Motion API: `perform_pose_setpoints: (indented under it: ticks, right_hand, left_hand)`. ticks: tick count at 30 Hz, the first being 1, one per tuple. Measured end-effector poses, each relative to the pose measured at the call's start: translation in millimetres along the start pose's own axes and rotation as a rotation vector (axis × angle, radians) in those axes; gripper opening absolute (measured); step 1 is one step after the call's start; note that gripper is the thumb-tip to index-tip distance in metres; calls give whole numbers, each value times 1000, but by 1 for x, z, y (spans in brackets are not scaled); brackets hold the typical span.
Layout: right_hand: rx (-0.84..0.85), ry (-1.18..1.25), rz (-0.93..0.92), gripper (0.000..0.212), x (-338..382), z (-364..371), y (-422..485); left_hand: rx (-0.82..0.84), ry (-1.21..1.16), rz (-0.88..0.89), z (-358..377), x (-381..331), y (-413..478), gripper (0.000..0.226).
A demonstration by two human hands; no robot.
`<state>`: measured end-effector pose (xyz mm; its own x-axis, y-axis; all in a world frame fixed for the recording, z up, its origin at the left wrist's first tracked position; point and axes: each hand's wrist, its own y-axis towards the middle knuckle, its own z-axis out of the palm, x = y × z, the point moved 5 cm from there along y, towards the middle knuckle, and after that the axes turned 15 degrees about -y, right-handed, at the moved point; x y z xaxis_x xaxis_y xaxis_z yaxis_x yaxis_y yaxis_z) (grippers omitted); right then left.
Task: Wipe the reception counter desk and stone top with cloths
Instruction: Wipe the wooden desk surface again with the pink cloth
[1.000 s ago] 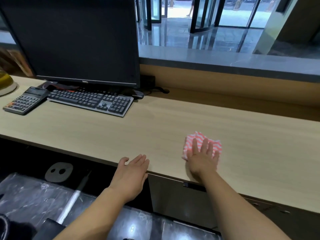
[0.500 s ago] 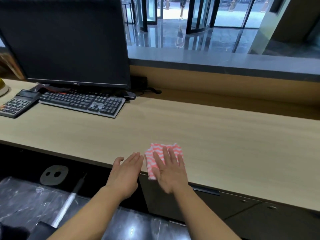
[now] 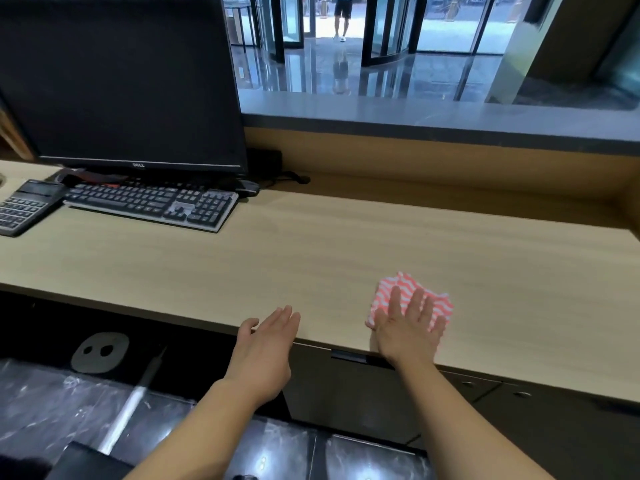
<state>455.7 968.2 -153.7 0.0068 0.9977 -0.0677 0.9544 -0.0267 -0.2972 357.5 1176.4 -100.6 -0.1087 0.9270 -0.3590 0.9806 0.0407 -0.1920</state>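
Note:
A folded pink-and-white striped cloth [image 3: 398,289] lies on the light wooden desk [image 3: 311,258] near its front edge. My right hand [image 3: 408,327] presses flat on the cloth with straight fingers, covering its near half. My left hand [image 3: 266,337] is held flat at the desk's front edge, fingers straight and holding nothing, a short way left of the cloth. The grey stone top [image 3: 433,116] runs along the raised ledge behind the desk.
A black monitor [image 3: 121,81], keyboard [image 3: 152,202] and calculator [image 3: 24,209] stand at the desk's left. A black box with cables [image 3: 266,164] sits behind the keyboard. Dark cabinet fronts [image 3: 381,393] lie below the desk. A person [image 3: 341,15] stands by the glass doors beyond.
My right hand slid the cloth left toward my left hand, then back to the right along the front edge. My left hand stayed at the edge.

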Motion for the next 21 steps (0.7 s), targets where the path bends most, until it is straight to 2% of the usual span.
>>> perform_pose_setpoints:
  ticks: [2, 6, 8, 11, 15, 21]
  right_hand:
    - [-10, -22, -95, 61, 39, 0, -5]
    - [-19, -88, -428, 61, 117, 4, -22]
    - [-33, -119, -527, 62, 127, 6, -27]
    - [-51, -136, -587, 63, 108, 6, -26]
    - [-48, -88, -481, 59, 48, 4, -14]
    - [-57, -41, -174, 57, -65, -5, 5]
  left_hand:
    - [-3, -4, -18, 0, 7, -6, 74]
    - [-18, -9, -22, -3, 9, -8, 74]
    - [-32, -14, -11, -5, 4, -5, 74]
    - [-32, -30, 8, -4, -9, -1, 72]
    - [1, -18, 44, 4, -33, 5, 76]
    - [51, -5, 116, 9, -80, 14, 77]
